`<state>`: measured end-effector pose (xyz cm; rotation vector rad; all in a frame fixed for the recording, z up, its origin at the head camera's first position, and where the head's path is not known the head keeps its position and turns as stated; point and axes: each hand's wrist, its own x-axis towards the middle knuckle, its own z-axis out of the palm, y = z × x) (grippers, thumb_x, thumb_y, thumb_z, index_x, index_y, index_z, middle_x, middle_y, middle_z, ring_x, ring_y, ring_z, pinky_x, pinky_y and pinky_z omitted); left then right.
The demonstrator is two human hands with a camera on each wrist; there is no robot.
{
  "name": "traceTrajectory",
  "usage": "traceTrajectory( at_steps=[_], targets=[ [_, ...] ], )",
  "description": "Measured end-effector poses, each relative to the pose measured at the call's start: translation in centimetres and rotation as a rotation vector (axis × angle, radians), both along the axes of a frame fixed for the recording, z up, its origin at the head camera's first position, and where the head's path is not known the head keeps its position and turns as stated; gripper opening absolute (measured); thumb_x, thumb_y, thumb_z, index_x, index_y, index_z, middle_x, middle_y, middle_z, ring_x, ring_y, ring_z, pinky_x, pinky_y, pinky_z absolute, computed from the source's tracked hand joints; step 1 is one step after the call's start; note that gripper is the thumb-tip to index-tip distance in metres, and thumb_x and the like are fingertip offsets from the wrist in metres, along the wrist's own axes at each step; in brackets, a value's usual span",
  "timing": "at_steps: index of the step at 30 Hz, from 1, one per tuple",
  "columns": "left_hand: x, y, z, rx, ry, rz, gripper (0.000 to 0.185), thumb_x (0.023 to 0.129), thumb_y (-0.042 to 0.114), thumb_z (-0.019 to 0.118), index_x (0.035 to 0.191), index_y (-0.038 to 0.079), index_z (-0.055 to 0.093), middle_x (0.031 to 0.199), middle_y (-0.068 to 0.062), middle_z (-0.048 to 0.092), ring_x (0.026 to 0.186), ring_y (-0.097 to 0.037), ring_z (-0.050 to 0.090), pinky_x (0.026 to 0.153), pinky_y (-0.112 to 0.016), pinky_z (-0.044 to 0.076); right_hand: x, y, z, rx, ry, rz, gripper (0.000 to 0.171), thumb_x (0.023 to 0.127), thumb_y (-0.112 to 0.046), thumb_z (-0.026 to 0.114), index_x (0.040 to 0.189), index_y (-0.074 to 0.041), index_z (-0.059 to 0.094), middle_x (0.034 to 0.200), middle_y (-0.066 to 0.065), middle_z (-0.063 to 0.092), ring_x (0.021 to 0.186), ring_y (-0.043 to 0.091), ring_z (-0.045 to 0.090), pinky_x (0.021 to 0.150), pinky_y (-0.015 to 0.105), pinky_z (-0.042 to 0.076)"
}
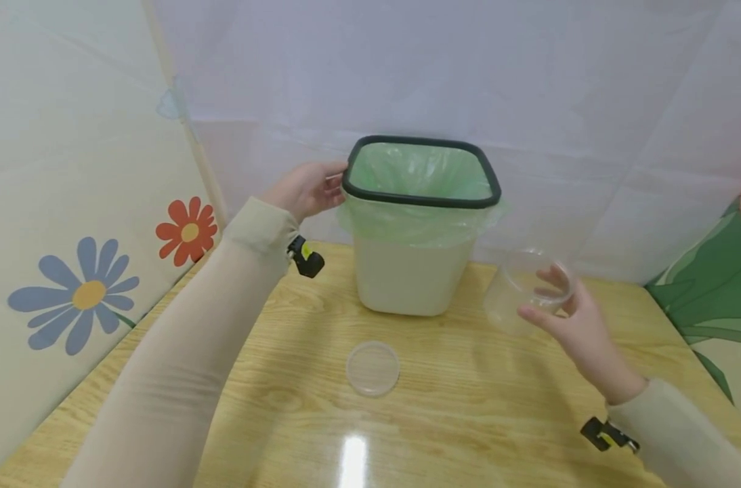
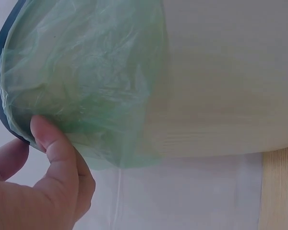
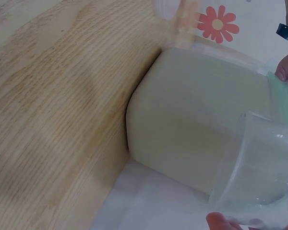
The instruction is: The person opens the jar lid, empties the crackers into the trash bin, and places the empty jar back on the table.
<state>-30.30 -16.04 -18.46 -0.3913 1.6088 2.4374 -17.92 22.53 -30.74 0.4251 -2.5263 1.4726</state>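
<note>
A white bin (image 1: 410,274) with a black rim (image 1: 420,198) and a green liner (image 1: 416,173) stands at the back of the wooden table (image 1: 468,407). My left hand (image 1: 309,188) grips its left rim; in the left wrist view the thumb (image 2: 55,143) presses the green liner (image 2: 86,72) against the rim. To the right of the bin my right hand (image 1: 568,318) holds a clear plastic cup (image 1: 529,288) tilted above the table. That clear plastic cup (image 3: 264,177) appears beside the white bin (image 3: 192,129) in the right wrist view. A clear round lid (image 1: 373,368) lies flat in front of the bin.
A white sheet (image 1: 407,68) covers the wall behind the table. A panel with painted flowers (image 1: 78,291) closes the left side, and a green leaf-patterned panel (image 1: 718,285) the right. Bare wood lies around the lid.
</note>
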Motion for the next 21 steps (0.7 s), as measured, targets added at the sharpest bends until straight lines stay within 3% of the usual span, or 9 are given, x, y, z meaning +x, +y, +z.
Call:
traceTrajectory(
  at_steps=[6, 11, 15, 21],
  targets=[
    [0.7, -0.3, -0.3, -0.017, 0.038, -0.017, 0.005, 0.099, 0.01, 0.056, 0.1, 0.006, 0.056, 0.097, -0.004, 0.051, 0.08, -0.014, 0.051, 0.06, -0.02, 0.05, 0.2, -0.2, -0.3, -0.011, -0.005, 0.02, 0.078, 0.09, -0.01, 0.07, 0.152, -0.002, 0.023, 0.147, 0.022, 0.037, 0.111, 0.001, 0.045, 0.081, 0.011, 0.046],
    [1.3, -0.5, -0.7, -0.041, 0.06, -0.012, 0.008, 0.099, 0.013, 0.055, 0.101, 0.006, 0.06, 0.09, -0.004, 0.056, 0.077, -0.014, 0.054, 0.062, -0.02, 0.052, 0.2, -0.4, -0.5, -0.019, -0.01, 0.02, 0.077, 0.09, -0.01, 0.07, 0.151, -0.002, 0.024, 0.146, 0.022, 0.037, 0.112, 0.002, 0.046, 0.082, 0.013, 0.045],
    [1.8, -0.6, -1.1, -0.069, 0.084, -0.025, 0.013, 0.101, 0.015, 0.052, 0.106, 0.007, 0.06, 0.084, -0.003, 0.058, 0.074, -0.013, 0.056, 0.063, -0.02, 0.052, 0.3, -0.4, -0.6, -0.03, -0.028, 0.031, 0.077, 0.091, -0.01, 0.07, 0.151, -0.004, 0.023, 0.146, 0.019, 0.036, 0.119, 0.016, 0.046, 0.083, 0.014, 0.044],
    [2.5, -0.6, -1.8, -0.136, 0.108, -0.034, 0.012, 0.101, 0.017, 0.052, 0.109, 0.009, 0.057, 0.094, -0.003, 0.053, 0.079, -0.014, 0.055, 0.065, -0.021, 0.052, 0.5, -0.5, -1.0, -0.043, -0.036, 0.046, 0.081, 0.09, -0.008, 0.071, 0.152, -0.001, 0.02, 0.148, 0.023, 0.034, 0.124, 0.034, 0.042, 0.082, 0.01, 0.045]
  ],
)
